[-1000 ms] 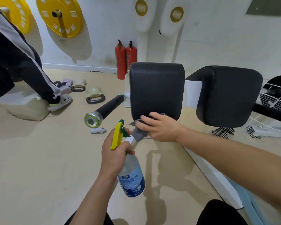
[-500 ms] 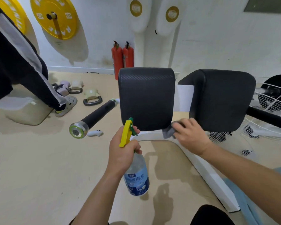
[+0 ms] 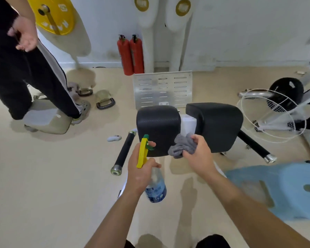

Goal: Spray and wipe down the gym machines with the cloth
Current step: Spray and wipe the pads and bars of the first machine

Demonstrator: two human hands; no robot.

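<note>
Though well apart from the pads (image 3: 158, 122), fire extinguishers (image 3: 131, 54), kettlebell (image 3: 105, 100), another person (image 3: 16, 72).

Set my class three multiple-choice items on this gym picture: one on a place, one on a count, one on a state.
1. Where is the grey cloth?
A. on the floor
B. on a shelf
C. in the right hand

2. How many red fire extinguishers are in view?
A. one
B. two
C. four

3. What is the left hand doing?
A. gripping the spray bottle
B. hanging open
C. lifting a kettlebell

Answers:
1 C, its fingers pinch the bunched cloth.
2 B, two stand side by side.
3 A, its fingers curl round the bottle's neck.
</note>
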